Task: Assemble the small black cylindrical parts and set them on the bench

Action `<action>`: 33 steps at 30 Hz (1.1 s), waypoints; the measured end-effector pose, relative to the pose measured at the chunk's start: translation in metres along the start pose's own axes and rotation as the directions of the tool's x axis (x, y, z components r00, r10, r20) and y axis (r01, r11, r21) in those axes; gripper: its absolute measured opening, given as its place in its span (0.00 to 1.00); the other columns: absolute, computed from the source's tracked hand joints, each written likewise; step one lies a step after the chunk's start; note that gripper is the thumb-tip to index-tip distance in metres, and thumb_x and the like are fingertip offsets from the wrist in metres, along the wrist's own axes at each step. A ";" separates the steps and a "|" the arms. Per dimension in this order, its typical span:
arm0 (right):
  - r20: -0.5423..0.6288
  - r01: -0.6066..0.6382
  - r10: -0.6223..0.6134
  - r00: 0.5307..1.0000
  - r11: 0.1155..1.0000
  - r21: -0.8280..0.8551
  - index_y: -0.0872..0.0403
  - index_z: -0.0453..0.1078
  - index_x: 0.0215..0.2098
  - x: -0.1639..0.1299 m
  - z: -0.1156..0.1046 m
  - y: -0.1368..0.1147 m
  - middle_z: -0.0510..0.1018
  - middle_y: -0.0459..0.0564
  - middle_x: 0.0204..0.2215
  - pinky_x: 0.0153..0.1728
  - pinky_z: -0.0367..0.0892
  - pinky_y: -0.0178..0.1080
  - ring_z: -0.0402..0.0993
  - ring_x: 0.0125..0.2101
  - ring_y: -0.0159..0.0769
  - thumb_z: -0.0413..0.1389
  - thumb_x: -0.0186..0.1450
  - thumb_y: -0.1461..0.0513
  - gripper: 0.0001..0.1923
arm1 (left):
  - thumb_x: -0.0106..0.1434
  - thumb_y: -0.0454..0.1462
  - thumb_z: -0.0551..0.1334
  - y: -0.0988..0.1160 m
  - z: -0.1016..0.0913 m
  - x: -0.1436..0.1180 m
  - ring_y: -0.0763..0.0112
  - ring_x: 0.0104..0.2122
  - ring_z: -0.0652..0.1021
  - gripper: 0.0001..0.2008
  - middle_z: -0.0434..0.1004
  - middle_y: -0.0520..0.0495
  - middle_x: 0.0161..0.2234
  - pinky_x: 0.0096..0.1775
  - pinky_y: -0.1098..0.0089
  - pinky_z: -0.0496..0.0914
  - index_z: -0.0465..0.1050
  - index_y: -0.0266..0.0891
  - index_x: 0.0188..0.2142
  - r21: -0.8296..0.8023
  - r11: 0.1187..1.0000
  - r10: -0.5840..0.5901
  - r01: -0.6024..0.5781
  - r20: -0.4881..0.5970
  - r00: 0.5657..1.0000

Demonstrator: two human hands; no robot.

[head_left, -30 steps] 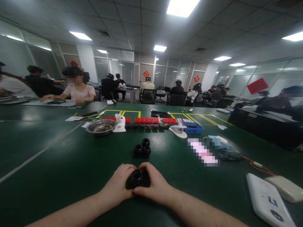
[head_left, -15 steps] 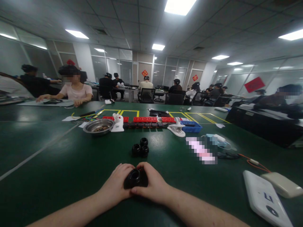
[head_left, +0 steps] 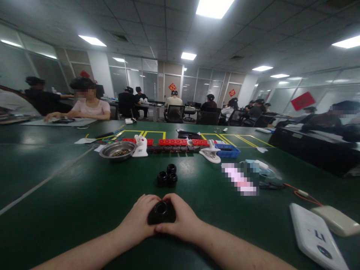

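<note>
Both of my hands rest on the green table (head_left: 70,202) near its front edge and wrap around one black round plastic part (head_left: 161,212) with a hollow top. My left hand (head_left: 137,221) grips it from the left, my right hand (head_left: 181,219) from the right, thumb along its lower edge. A cluster of three similar black round parts (head_left: 168,176) sits on the table a short way beyond my hands, untouched.
Farther back lie a metal bowl (head_left: 117,150) of small pieces, a white clip (head_left: 210,153), red and black strips (head_left: 174,142) and a blue tray (head_left: 228,151). White devices (head_left: 316,235) lie at right. A person in pink (head_left: 89,107) sits at far left; others work behind.
Almost nothing has moved. My hands stay closed around the black part; the view shifted slightly.
</note>
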State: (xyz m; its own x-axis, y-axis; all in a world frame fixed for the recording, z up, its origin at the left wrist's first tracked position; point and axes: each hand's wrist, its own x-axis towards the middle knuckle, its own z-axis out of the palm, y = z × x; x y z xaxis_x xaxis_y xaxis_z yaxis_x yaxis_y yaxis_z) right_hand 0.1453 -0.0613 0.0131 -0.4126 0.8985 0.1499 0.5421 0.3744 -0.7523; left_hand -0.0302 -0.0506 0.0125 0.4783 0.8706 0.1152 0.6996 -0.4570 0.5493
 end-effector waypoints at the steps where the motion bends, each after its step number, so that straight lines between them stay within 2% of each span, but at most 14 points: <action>1: -0.012 -0.008 0.008 1.000 1.000 -0.024 0.53 0.61 0.42 0.000 0.001 0.000 0.68 0.49 0.38 0.37 0.62 0.40 0.66 0.37 0.40 0.63 0.45 0.53 0.29 | 0.45 0.39 0.64 0.001 0.000 0.000 0.57 0.43 0.68 0.20 0.68 0.46 0.41 0.46 0.58 0.62 0.68 0.41 0.40 0.002 1.000 0.003 -0.003 -0.002 1.000; 5: -0.001 0.057 -0.058 0.998 0.996 -0.067 0.53 0.63 0.41 0.001 0.001 0.001 0.69 0.48 0.37 0.39 0.61 0.40 0.65 0.39 0.39 0.61 0.48 0.60 0.22 | 0.46 0.39 0.63 0.003 -0.002 0.000 0.57 0.42 0.68 0.18 0.69 0.46 0.40 0.46 0.58 0.62 0.68 0.40 0.39 0.000 1.000 0.005 -0.005 -0.002 1.000; 8: 0.036 0.131 -0.130 0.991 0.990 -0.042 0.53 0.61 0.47 0.000 -0.002 0.001 0.69 0.50 0.42 0.44 0.59 0.41 0.64 0.42 0.40 0.59 0.49 0.62 0.26 | 0.47 0.39 0.63 0.002 -0.002 0.000 0.58 0.43 0.68 0.18 0.69 0.46 0.41 0.46 0.59 0.62 0.68 0.40 0.39 -0.012 1.000 0.005 -0.005 0.002 1.000; 12: 0.010 0.083 -0.083 0.997 0.997 -0.003 0.53 0.59 0.48 -0.001 -0.002 0.000 0.68 0.52 0.43 0.44 0.60 0.42 0.64 0.42 0.41 0.61 0.48 0.54 0.32 | 0.46 0.39 0.64 0.003 -0.003 -0.001 0.58 0.43 0.68 0.20 0.69 0.45 0.41 0.45 0.60 0.63 0.68 0.39 0.40 -0.027 1.000 -0.008 0.009 0.008 1.000; 15: -0.013 0.031 -0.031 0.999 0.999 -0.032 0.53 0.62 0.43 0.000 0.001 0.001 0.69 0.50 0.38 0.39 0.62 0.41 0.66 0.39 0.40 0.61 0.49 0.53 0.26 | 0.46 0.40 0.64 0.005 -0.003 -0.001 0.57 0.42 0.69 0.18 0.69 0.45 0.41 0.44 0.59 0.64 0.69 0.39 0.39 -0.022 1.000 -0.010 0.010 0.007 1.000; 17: -0.015 0.055 -0.056 0.998 0.997 -0.045 0.53 0.64 0.41 0.002 0.001 0.002 0.70 0.49 0.37 0.39 0.61 0.41 0.65 0.39 0.40 0.60 0.50 0.55 0.22 | 0.47 0.40 0.64 0.005 -0.003 -0.002 0.57 0.42 0.69 0.18 0.69 0.45 0.41 0.45 0.59 0.64 0.69 0.39 0.39 -0.017 1.000 -0.005 0.005 0.005 1.000; 19: 0.005 0.119 -0.119 0.993 0.993 -0.023 0.54 0.64 0.42 0.003 -0.001 0.003 0.70 0.49 0.38 0.42 0.60 0.41 0.65 0.41 0.39 0.60 0.51 0.57 0.21 | 0.46 0.41 0.64 0.004 -0.004 -0.002 0.56 0.44 0.68 0.20 0.69 0.45 0.42 0.48 0.55 0.61 0.68 0.39 0.40 -0.007 1.000 0.014 -0.014 0.010 1.000; 21: 0.035 0.190 -0.191 0.981 0.981 0.026 0.53 0.63 0.45 0.003 -0.004 0.004 0.69 0.50 0.42 0.46 0.58 0.41 0.64 0.44 0.39 0.59 0.52 0.59 0.23 | 0.47 0.40 0.64 0.000 -0.004 -0.002 0.55 0.48 0.66 0.23 0.67 0.44 0.46 0.53 0.50 0.52 0.66 0.41 0.44 -0.004 0.999 0.049 -0.049 0.043 0.998; 23: 0.052 0.209 -0.213 0.976 0.976 0.068 0.52 0.60 0.49 0.002 -0.006 0.006 0.67 0.51 0.47 0.49 0.56 0.42 0.62 0.47 0.40 0.59 0.53 0.59 0.26 | 0.48 0.39 0.63 -0.006 -0.003 -0.001 0.55 0.51 0.63 0.26 0.64 0.45 0.50 0.55 0.47 0.43 0.64 0.44 0.48 -0.011 0.997 0.080 -0.079 0.102 0.992; 25: 0.055 0.157 -0.162 0.985 0.984 0.089 0.53 0.56 0.53 0.000 -0.006 0.009 0.63 0.54 0.50 0.50 0.54 0.44 0.59 0.50 0.42 0.60 0.51 0.57 0.33 | 0.48 0.40 0.63 -0.012 -0.003 0.001 0.55 0.53 0.61 0.26 0.62 0.46 0.53 0.55 0.46 0.41 0.63 0.46 0.49 -0.017 0.996 0.092 -0.091 0.152 0.984; 28: 0.043 0.076 -0.081 0.996 0.991 0.107 0.55 0.54 0.52 -0.001 -0.003 0.010 0.64 0.55 0.49 0.47 0.57 0.45 0.61 0.47 0.44 0.62 0.47 0.53 0.38 | 0.48 0.41 0.64 -0.017 -0.001 0.003 0.54 0.53 0.60 0.25 0.61 0.46 0.53 0.55 0.46 0.41 0.64 0.47 0.48 -0.014 0.996 0.092 -0.090 0.165 0.982; 31: 0.015 0.054 -0.055 0.998 0.995 0.088 0.54 0.58 0.46 -0.001 -0.001 0.008 0.68 0.50 0.40 0.39 0.62 0.41 0.66 0.39 0.40 0.62 0.46 0.51 0.33 | 0.46 0.41 0.65 -0.014 0.001 0.003 0.55 0.50 0.64 0.24 0.65 0.46 0.50 0.55 0.48 0.43 0.67 0.44 0.44 -0.014 0.998 0.067 -0.066 0.109 0.992; 33: -0.001 0.034 -0.034 0.999 0.999 0.038 0.54 0.61 0.40 0.000 -0.001 0.005 0.68 0.48 0.35 0.34 0.63 0.39 0.66 0.34 0.37 0.62 0.45 0.50 0.29 | 0.44 0.42 0.66 -0.009 0.001 0.003 0.55 0.47 0.66 0.23 0.67 0.45 0.46 0.54 0.50 0.49 0.68 0.41 0.41 -0.006 0.999 0.049 -0.049 0.058 0.997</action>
State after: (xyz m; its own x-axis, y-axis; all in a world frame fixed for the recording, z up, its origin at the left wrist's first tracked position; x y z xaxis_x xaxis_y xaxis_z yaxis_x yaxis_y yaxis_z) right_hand 0.1480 -0.0590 0.0100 -0.4306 0.8852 0.1762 0.4996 0.3963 -0.7703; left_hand -0.0346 -0.0439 0.0068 0.5419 0.8352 0.0939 0.6722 -0.4977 0.5482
